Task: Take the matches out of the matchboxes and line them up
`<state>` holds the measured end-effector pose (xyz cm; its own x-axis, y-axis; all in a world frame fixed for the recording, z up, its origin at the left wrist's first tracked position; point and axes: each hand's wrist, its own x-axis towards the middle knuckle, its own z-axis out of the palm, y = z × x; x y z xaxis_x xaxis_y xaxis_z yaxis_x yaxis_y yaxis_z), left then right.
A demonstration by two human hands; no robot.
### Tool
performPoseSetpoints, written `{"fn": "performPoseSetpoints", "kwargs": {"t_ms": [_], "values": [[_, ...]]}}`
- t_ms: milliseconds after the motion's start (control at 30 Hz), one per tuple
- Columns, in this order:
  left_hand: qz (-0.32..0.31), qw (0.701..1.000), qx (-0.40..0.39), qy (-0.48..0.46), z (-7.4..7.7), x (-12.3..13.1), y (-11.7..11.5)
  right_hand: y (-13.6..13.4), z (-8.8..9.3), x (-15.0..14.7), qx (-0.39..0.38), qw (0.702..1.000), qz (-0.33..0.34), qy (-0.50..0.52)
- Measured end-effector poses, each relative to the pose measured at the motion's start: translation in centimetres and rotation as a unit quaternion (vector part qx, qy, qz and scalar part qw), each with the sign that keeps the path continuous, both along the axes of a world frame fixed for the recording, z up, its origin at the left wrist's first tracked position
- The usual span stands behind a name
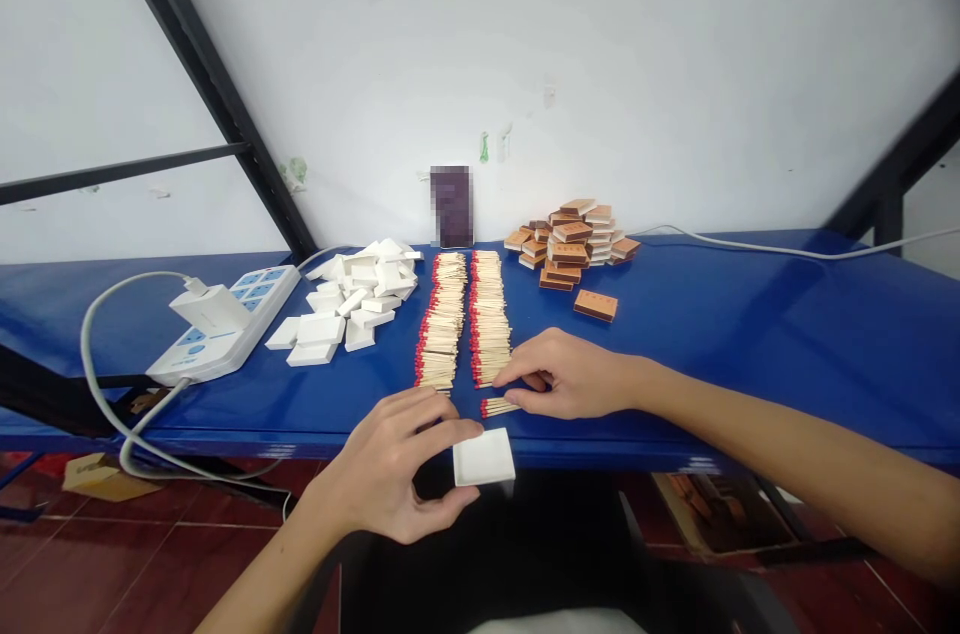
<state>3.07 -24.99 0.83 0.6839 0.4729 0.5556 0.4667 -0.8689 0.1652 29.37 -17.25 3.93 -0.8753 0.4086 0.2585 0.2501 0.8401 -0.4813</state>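
Note:
My left hand (409,464) holds an open white tray (484,457) between thumb and fingers at the shelf's front edge. Close to its right, my right hand (559,374) has its thumb and fingertips at a small group of red-tipped matches (499,406) lying on the blue surface. Two long rows of matches run away from me, a left row (444,319) and a right row (489,314). White trays (364,284) are heaped on the left. On the right is a pile of brown matchboxes (570,249), with one matchbox (596,305) lying apart in front.
A white power strip (225,324) with a plugged-in charger (212,310) and looping cable is at the left. A pixelated dark object (452,206) leans on the wall. Black metal posts stand at both sides, and a white cable (750,246) runs along the back right.

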Motion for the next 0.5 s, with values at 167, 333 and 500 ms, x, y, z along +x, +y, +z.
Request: {"fn": "performPoseSetpoints", "kwargs": {"t_ms": [167, 333, 500], "values": [[0.002, 1.0, 0.009, 0.001, -0.04, -0.06, -0.06, 0.07, 0.0, -0.08, -0.001, 1.0, -0.001, -0.002], [0.004, 1.0, 0.018, 0.003, -0.03, 0.0, -0.02, 0.17, -0.33, -0.01, -0.021, 1.0, -0.005, 0.012], [0.0, 1.0, 0.03, -0.002, 0.03, 0.12, 0.04, 0.28, -0.64, 0.14, -0.044, 0.998, -0.017, 0.033]]}}
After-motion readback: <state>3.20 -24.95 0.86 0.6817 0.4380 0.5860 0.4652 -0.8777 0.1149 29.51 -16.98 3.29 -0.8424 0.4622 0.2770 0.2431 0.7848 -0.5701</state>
